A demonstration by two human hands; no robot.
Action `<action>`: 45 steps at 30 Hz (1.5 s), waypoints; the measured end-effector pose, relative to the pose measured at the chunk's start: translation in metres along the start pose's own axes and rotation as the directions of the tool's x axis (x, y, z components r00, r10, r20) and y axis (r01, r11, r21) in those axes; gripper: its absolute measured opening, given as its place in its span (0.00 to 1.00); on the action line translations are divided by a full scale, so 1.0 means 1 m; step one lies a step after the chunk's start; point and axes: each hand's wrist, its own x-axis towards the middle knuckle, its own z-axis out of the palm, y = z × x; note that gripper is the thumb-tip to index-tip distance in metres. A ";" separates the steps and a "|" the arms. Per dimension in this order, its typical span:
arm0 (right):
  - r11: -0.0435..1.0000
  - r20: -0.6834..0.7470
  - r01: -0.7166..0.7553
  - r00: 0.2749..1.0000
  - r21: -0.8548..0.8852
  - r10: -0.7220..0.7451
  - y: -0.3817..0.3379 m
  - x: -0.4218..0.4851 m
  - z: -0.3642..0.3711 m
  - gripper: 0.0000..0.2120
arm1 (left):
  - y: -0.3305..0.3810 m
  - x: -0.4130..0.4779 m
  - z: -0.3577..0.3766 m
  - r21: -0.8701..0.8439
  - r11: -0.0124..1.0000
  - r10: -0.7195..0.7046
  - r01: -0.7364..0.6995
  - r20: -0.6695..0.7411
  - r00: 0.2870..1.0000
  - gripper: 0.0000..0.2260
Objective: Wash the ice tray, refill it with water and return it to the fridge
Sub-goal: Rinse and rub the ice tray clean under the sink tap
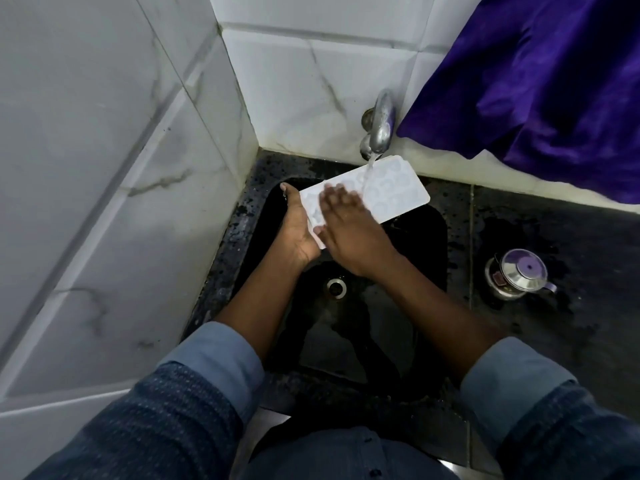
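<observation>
At frame centre the left hand (297, 227) grips the near-left end of the white tray (393, 192), held over the black sink (349, 344). The right hand (349, 233) lies flat on the tray, fingers straight. Water from the tap (381, 123) strikes the tray's far half. A steel pot (518, 276) stands at right.

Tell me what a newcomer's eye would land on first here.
The white ice tray over the black sink, under water running from the tap, held at its left end by the left hand while the right hand lies flat on it. Next, the bright purple cloth at upper right, then the steel pot on the counter to the right.
</observation>
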 end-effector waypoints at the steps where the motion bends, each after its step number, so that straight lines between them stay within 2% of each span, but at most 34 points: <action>1: 0.995 0.014 0.102 0.995 -0.001 -0.102 -0.004 -0.006 0.003 0.31 | -0.001 -0.002 -0.005 0.000 1.000 -0.010 0.010 -0.015 1.000 0.52; 3: 0.975 0.039 0.224 0.974 -0.005 -0.224 -0.001 -0.013 0.004 0.30 | -0.004 -0.006 -0.014 -0.012 1.000 -0.025 0.025 0.008 1.000 0.53; 4: 0.974 0.048 0.228 0.973 -0.011 -0.227 0.006 -0.014 0.003 0.30 | -0.006 -0.008 -0.016 -0.030 0.999 -0.030 0.031 0.033 0.999 0.54; 8: 0.998 0.082 0.015 0.997 -0.054 -0.011 0.017 -0.014 -0.001 0.36 | -0.015 -0.018 -0.022 -0.130 0.991 -0.022 0.035 0.097 0.995 0.55; 11: 0.994 0.095 -0.111 0.989 -0.009 0.111 -0.002 -0.012 0.000 0.41 | -0.018 -0.025 -0.025 -0.159 0.987 0.032 -0.012 0.128 0.991 0.55; 13: 0.999 0.108 -0.043 0.993 0.019 0.041 -0.023 -0.016 0.003 0.42 | -0.020 -0.025 -0.029 -0.141 0.987 0.082 -0.075 0.048 0.995 0.51; 16: 0.978 0.137 0.196 0.969 0.071 -0.204 -0.046 -0.032 0.014 0.42 | -0.027 -0.023 -0.041 -0.069 0.994 0.076 -0.088 -0.162 0.984 0.45; 18: 0.965 0.138 0.255 0.955 0.066 -0.262 -0.040 -0.035 0.015 0.42 | -0.030 -0.030 -0.047 -0.093 0.993 0.057 -0.069 -0.129 0.990 0.47; 20: 0.983 0.129 0.180 0.975 0.029 -0.182 -0.025 -0.030 0.011 0.43 | -0.031 -0.037 -0.053 -0.141 0.987 0.070 -0.073 -0.026 0.997 0.50; 22: 0.999 0.141 0.011 0.990 0.031 -0.015 -0.012 -0.025 0.005 0.45 | -0.034 -0.045 -0.056 -0.124 0.990 0.070 -0.064 0.044 0.997 0.55; 24: 0.994 0.145 -0.088 0.986 0.069 0.077 -0.016 -0.026 0.003 0.46 | -0.037 -0.050 -0.057 -0.092 0.994 0.067 -0.063 0.033 0.997 0.57; 25: 0.994 0.154 -0.064 0.987 0.089 0.050 -0.025 -0.030 0.004 0.46 | -0.037 -0.052 -0.058 -0.099 0.991 0.087 -0.086 0.009 0.996 0.56; 29: 0.960 0.151 0.273 0.948 0.062 -0.279 -0.064 -0.057 0.017 0.45 | -0.042 -0.059 -0.060 -0.024 0.995 0.087 -0.093 -0.195 0.977 0.50; 31: 0.949 0.146 0.312 0.938 0.039 -0.314 -0.057 -0.060 0.017 0.44 | -0.046 -0.065 -0.062 -0.053 0.995 0.077 -0.087 -0.182 0.980 0.50; 34: 0.986 0.138 0.162 0.977 0.026 -0.164 -0.030 -0.053 0.005 0.46 | -0.047 -0.073 -0.063 -0.128 0.984 0.123 -0.125 -0.018 0.992 0.55; 36: 1.000 0.151 -0.002 0.988 0.024 -0.001 -0.014 -0.050 -0.001 0.46 | -0.050 -0.080 -0.061 -0.118 0.987 0.110 -0.105 0.033 0.993 0.59; 38: 0.995 0.147 -0.095 0.985 0.033 0.089 -0.016 -0.053 -0.002 0.46 | -0.055 -0.083 -0.060 -0.093 0.992 0.090 -0.086 0.032 0.995 0.60; 40: 0.997 0.157 -0.034 0.987 0.068 0.023 -0.034 -0.064 0.001 0.47 | -0.057 -0.085 -0.058 -0.090 0.989 0.116 -0.113 0.031 0.993 0.58; 43: 0.970 0.153 0.242 0.957 0.035 -0.245 -0.063 -0.086 0.011 0.46 | -0.062 -0.094 -0.052 -0.038 0.991 0.119 -0.125 -0.120 0.986 0.53; 45: 0.936 0.145 0.353 0.926 0.000 -0.349 -0.065 -0.091 0.015 0.44 | -0.064 -0.100 -0.052 -0.023 0.993 0.107 -0.112 -0.164 0.981 0.52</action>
